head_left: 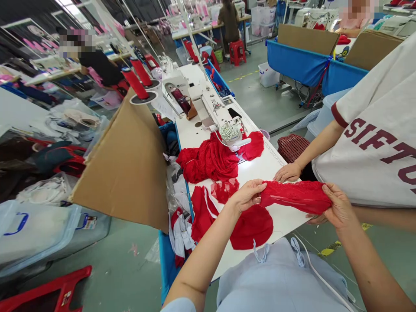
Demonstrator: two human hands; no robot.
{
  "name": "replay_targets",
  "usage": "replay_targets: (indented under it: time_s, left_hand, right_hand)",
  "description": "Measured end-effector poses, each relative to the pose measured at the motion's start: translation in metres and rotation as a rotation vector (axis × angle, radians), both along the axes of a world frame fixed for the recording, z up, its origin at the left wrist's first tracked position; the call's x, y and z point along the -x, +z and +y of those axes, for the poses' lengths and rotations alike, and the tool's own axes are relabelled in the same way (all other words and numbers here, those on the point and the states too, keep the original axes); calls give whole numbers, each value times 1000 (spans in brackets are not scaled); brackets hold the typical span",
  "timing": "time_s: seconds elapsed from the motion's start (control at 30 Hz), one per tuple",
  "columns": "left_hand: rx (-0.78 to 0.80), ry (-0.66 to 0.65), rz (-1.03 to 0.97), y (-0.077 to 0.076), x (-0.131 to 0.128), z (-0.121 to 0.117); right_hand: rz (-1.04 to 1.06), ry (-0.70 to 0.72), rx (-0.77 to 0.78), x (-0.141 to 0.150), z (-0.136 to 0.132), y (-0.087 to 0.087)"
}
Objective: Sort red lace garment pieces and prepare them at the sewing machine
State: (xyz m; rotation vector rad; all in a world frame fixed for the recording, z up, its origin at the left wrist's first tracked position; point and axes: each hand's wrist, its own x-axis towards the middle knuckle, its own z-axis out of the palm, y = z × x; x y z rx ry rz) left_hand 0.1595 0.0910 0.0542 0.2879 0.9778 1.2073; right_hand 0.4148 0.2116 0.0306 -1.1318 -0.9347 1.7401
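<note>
A strip of red lace fabric (294, 196) is stretched between my two hands above the near end of the white sewing table (282, 225). My left hand (249, 194) pinches its left end, and my right hand (338, 203) grips the right end. Below and to the left, cut red fabric pieces (251, 227) lie flat on the tabletop. Farther back, a bunched heap of red lace (211, 158) rests beside the sewing machine (224, 117). Another red piece (253, 146) lies by the machine's head.
A co-worker in a white shirt (380, 143) stands at the right, one hand (288, 172) on the table edge. A large cardboard sheet (126, 169) and a blue cloth bin (167, 264) flank the table's left side. Red thread cones (135, 83) stand behind.
</note>
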Motion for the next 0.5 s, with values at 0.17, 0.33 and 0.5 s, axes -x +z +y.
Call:
replay_targets:
  time_s: [0.17, 0.33, 0.5]
  left_hand:
    - [0, 80, -106, -14, 2, -4]
    - [-77, 104, -228, -19, -4, -12]
    - [-164, -16, -185, -24, -9, -29]
  right_hand:
    - [59, 23, 66, 14, -5, 2]
    - [110, 53, 39, 28, -10, 9]
    - [113, 76, 14, 32, -12, 21]
